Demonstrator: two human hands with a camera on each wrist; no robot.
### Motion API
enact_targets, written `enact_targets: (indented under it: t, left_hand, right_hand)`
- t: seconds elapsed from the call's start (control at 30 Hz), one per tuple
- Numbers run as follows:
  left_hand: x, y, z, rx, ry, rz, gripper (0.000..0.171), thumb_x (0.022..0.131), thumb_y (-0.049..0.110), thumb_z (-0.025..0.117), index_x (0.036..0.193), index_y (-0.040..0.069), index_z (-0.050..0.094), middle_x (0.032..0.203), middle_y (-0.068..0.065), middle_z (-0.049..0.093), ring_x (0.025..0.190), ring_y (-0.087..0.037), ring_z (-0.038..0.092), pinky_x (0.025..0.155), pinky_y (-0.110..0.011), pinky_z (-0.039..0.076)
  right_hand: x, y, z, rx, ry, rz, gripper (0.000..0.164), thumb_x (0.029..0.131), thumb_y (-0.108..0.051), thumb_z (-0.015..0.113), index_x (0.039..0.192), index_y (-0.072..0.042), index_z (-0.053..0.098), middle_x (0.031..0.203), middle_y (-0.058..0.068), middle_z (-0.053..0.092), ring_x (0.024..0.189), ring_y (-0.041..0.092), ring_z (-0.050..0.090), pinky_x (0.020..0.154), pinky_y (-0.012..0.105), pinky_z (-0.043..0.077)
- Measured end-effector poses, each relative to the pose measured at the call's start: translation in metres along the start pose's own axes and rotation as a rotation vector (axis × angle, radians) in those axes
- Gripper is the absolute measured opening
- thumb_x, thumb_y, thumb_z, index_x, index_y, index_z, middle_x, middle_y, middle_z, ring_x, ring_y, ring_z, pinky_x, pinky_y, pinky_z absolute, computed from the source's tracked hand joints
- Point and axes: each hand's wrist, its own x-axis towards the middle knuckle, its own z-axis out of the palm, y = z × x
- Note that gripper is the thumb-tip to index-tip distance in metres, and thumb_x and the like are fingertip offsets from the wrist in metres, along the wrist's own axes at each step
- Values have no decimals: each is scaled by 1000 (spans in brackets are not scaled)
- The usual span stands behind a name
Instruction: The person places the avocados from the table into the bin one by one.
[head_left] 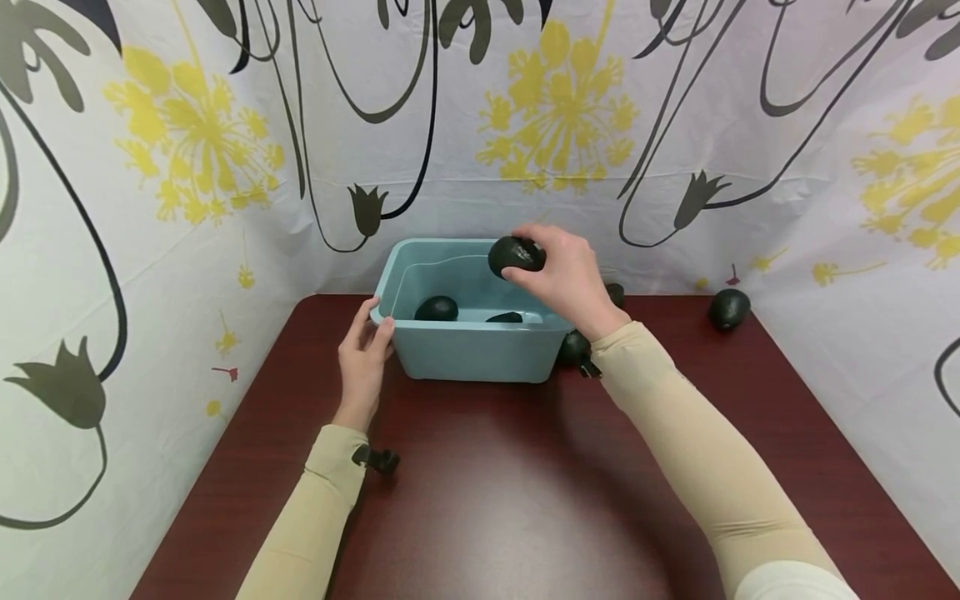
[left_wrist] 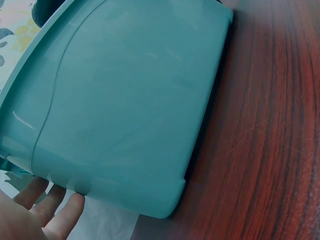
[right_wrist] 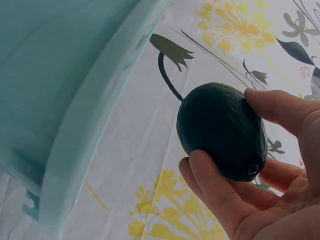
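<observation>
Above the back right of a light blue plastic bin [head_left: 472, 354], my right hand [head_left: 562, 275] holds a dark avocado [head_left: 517, 254] between thumb and fingers. The right wrist view shows this avocado [right_wrist: 222, 130] whole, with its stem end towards the palm side. My left hand [head_left: 363, 354] grips the bin's front left corner, fingertips at the rim; in the left wrist view its fingers [left_wrist: 67, 215] lie against the bin's wall [left_wrist: 120, 110]. Inside the bin lie an avocado [head_left: 437, 308] at the left and another dark avocado [head_left: 505, 317], partly hidden by the front rim.
Right of the bin, an avocado [head_left: 573, 348] and a second one [head_left: 616, 293] show partly behind my right wrist. A further avocado [head_left: 729, 309] lies at the back right corner of the dark red wooden table [head_left: 465, 483]. Flower-patterned cloth [head_left: 480, 167] hangs behind and along both sides.
</observation>
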Motion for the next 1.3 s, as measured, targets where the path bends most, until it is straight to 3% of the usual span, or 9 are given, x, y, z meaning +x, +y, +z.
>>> enact_targets:
  t: [0.2,0.53,1.0,1.3]
  left_hand:
    - [1,0,0,4,1,12,56,99,29,67,150,18,49,149,-18,46,130,-30,50,101,-51,45]
    - [2,-1,1,-30,-7,28,55,99,29,67,149,16,50,148,-21,47,128,-30,52,102,-59,41]
    - [1,-2,0,-25,-16,41,55,99,29,68,149,16,50,145,-18,50,125,-27,55,100,-53,46]
    - [2,-1,-1,-27,-6,31,55,98,29,68,148,15,51,145,-18,50,126,-28,53,101,-56,44]
  right_hand:
    - [0,0,4,-2,-20,6,56,88,-36,80,138,-19,61,128,4,62,106,22,59,82,42,52]
    - [-3,1,7,-27,-53,19,59,89,-38,79,141,-20,59,137,4,60,122,26,56,93,46,49]
    - [-4,2,11,-36,-70,24,59,89,-37,78,142,-19,59,137,6,59,122,28,55,94,48,48]
    - [-6,7,14,-38,-136,62,60,92,-35,75,146,-19,54,142,8,54,101,22,58,82,45,51]
